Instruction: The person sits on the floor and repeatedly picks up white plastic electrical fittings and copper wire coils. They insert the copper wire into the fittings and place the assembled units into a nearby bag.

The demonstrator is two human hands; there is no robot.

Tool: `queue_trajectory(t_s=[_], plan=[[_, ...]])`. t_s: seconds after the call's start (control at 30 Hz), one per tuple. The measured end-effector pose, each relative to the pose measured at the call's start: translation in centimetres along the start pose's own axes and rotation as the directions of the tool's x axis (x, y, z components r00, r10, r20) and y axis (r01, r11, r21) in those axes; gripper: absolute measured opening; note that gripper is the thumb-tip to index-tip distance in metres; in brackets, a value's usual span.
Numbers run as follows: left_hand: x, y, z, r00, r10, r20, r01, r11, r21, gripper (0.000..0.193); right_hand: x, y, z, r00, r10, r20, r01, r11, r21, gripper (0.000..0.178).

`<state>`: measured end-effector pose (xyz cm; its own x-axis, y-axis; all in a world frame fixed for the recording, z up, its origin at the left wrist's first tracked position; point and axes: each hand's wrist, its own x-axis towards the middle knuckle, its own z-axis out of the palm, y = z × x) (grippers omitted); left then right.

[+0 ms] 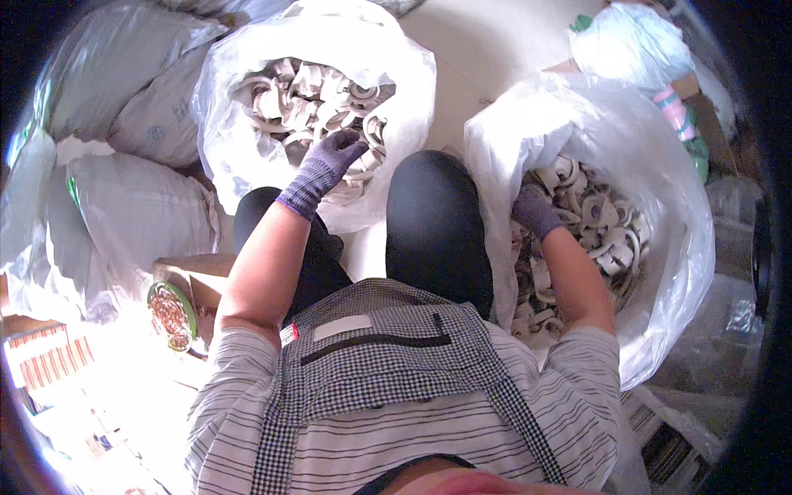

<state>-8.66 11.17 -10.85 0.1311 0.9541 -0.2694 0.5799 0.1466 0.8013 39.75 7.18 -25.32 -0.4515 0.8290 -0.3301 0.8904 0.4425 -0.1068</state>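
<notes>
Two big clear plastic bags stand before me, both filled with curved off-white pieces, like cut ring segments; their exact kind cannot be made out. Over the pieces (301, 111) in the left bag (412, 91) is my left hand (334, 157), in a purple-grey knit glove. Its fingers are stretched out to the right, and no piece shows in them. My right hand (538, 211), gloved alike, reaches down into the right bag (676, 247) at its inner left side. Its fingertips are hidden among the pieces (598, 210) there, so its grip does not show.
Stuffed pale sacks (140, 202) crowd the left side. A cardboard box (202, 272) and a green-rimmed round container (171, 316) stand by my left elbow. At the upper right lies a light-blue plastic bag (631, 45). My knees (433, 223) are between the two bags.
</notes>
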Motion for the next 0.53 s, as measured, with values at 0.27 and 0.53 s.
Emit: queue_trajectory(t_s=[0.27,0.53], plan=[[-1.3,1.6,-1.4,0.998,0.066,-0.017,-0.064,0.994,0.091,0.049,-10.5,-1.8,-5.2,0.955,-0.131,-0.268,0.093,0.984,-0.151,0.033],[-2.2,2.1,-1.6,0.995,0.092,-0.022,-0.094,0.992,-0.079,0.046,-20.4,1.5,-13.7,0.635,0.455,-0.624,0.217,0.671,0.709,0.031]])
